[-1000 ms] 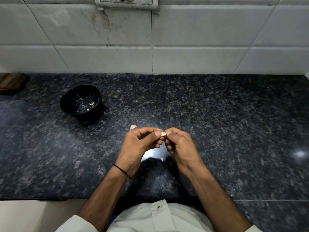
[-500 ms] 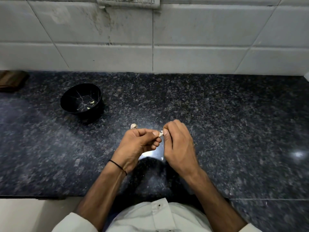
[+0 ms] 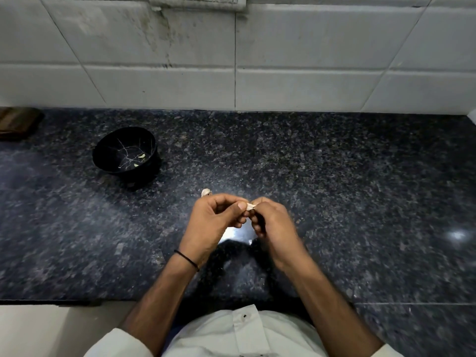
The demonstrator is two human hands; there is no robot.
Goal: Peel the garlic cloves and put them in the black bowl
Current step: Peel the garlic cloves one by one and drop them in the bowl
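Head view of a dark speckled stone tabletop (image 3: 334, 189) backed by a white tiled wall (image 3: 309, 60). Both hands meet above the near centre of the tabletop. The left hand (image 3: 213, 222), with a thin black band (image 3: 186, 259) at the wrist, closes its grip on a garlic clove (image 3: 250, 206), pinching it between thumb and curled forefinger. The right hand (image 3: 273, 228) pinches the same clove from the right side, its fingers curled; a pale flake, probably loosened skin, shows at the point of contact, though motion blur makes this uncertain. A second garlic clove (image 3: 206, 192) lies on the tabletop just beyond the left hand's knuckles. The black bowl (image 3: 153, 161) stands upright at far left, well apart from the hands, and holds a few small peeled cloves (image 3: 141, 156). A brown object (image 3: 18, 122) lies at the far left edge, against the wall.
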